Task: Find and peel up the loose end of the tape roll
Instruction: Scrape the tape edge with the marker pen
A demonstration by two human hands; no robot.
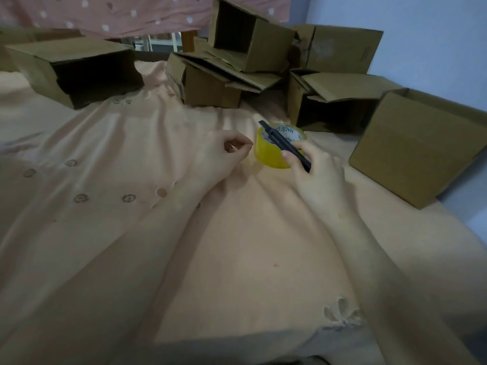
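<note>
Two bare forearms reach forward from the bottom of the view toward a yellow tape roll (pixel 274 151). The left hand (pixel 224 151) is just left of the roll, not touching it, fingers curled loosely inward with thumb and forefinger tips close together. The right hand (pixel 316 172) is at the roll's near right side, fingers closed around a slim black tool (pixel 283 143) angled across the roll's top.

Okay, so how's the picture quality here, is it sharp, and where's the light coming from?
Head view: dim and soft throughout, with wide-angle bending toward the edges; light seems to come from the right, since the cardboard boxes throw shadows leftward onto the bedsheet; the tape roll is the brightest spot; the black tool in the right hand looks slightly smeared; the left hand is soft too.
</note>
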